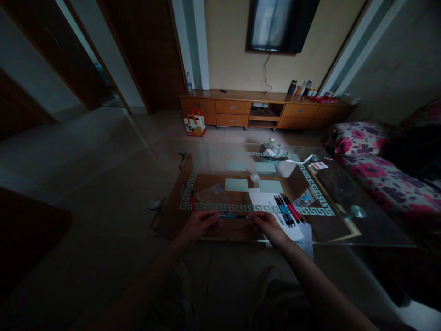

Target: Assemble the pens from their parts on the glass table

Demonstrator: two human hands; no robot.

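A blue and black pen lies level between my two hands, above the near edge of the glass table. My left hand pinches its left end. At the other end, the fingers of my right hand are closed on the tip. Right of my right hand, several blue and black pens and red and black pens lie side by side on white paper. A red and black pen rests left of my left hand, near a clear plastic bag.
Farther back on the table are a bowl with plastic wrapping, a small white item and a red and white card. A flowered sofa stands to the right. Beyond are a wooden TV cabinet and a paper bag on the floor.
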